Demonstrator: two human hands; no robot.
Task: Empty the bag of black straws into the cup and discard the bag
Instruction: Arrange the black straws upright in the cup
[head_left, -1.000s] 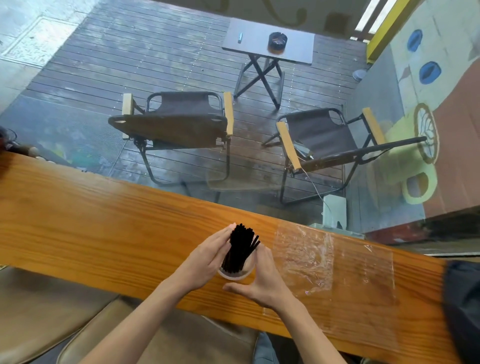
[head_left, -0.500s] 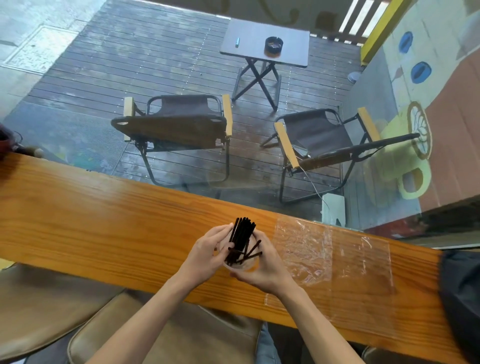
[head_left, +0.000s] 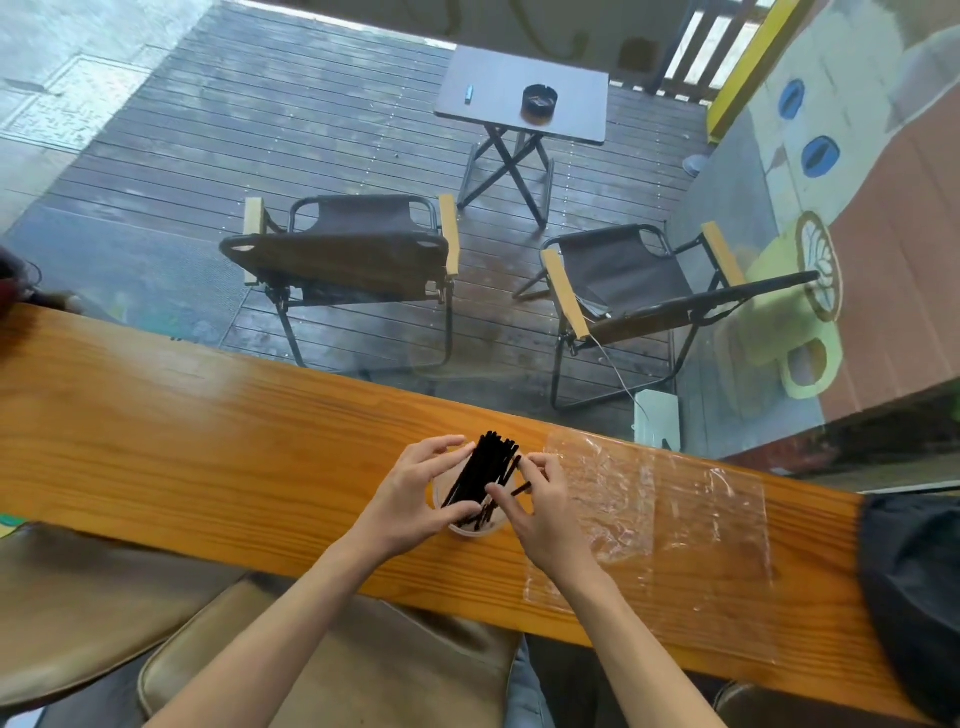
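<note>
Cupping a clear cup (head_left: 475, 526) on the wooden bench (head_left: 208, 457), left hand (head_left: 410, 499) curls its fingers round it; right hand (head_left: 540, 506) pinches black straws (head_left: 480, 475) standing inside. Empty plastic bag (head_left: 675, 509) lies flat just right. Beyond, folding chairs (head_left: 358, 260).

Bright daylight, counter (head_left: 208, 447) glare (edges warped)
</note>
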